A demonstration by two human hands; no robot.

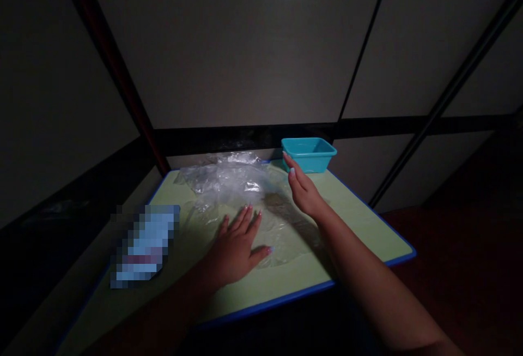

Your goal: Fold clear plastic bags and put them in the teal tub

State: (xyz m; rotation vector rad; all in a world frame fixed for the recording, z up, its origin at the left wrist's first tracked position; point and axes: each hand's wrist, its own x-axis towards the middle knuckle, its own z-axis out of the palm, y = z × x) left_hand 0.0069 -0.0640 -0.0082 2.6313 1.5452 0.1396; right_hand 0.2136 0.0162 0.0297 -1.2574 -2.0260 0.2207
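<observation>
A clear, crinkled plastic bag [223, 179] lies spread over the middle and back of the table. My left hand [239, 247] rests palm down on its near part, fingers spread and holding nothing. Raised above the bag's right side is my right hand [303, 187], turned edge-on with its fingers stretched out and nothing seen in it. Its fingertips overlap the front left corner of a turquoise plastic basin [314, 162] from this angle; whether they touch it I cannot tell.
The pale green table [368, 230] has a blue edge. At its left lies a light blue item [149, 241], blurred out by pixelation. Close behind the table stand dark panelled doors [245, 45]. The lighting is dim.
</observation>
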